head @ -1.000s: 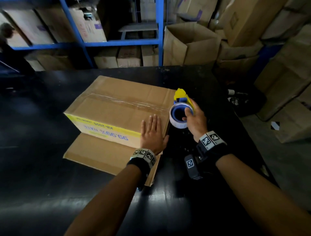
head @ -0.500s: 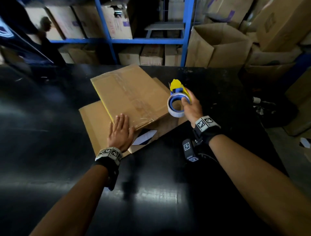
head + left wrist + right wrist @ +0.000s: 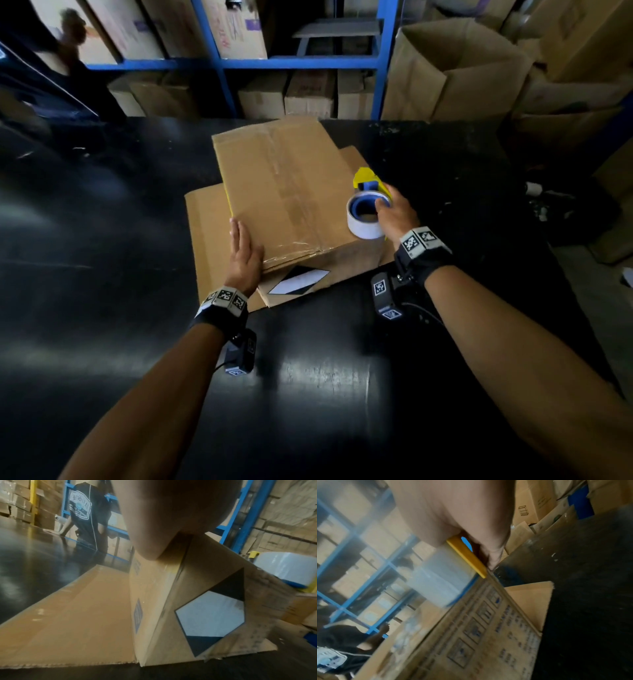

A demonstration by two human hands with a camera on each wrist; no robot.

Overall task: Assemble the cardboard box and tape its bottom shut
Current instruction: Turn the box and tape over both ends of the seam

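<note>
Box turned further; two hands, one dispenser.

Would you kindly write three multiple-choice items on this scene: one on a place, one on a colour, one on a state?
1. Where does the left hand rest?
A. on the box's near left corner
B. on the tape roll
C. on the bare table

2. What colour is the dispenser body?
A. red
B. yellow
C. green

3. How does the right hand stand?
A. flat on the table
B. hanging idle
C. gripping the tape roll

Answers:
1 A: its straight fingers lie on the box at that corner.
2 B: yellow plastic shows above the white roll.
3 C: its fingers curl into the roll's blue core.
</note>
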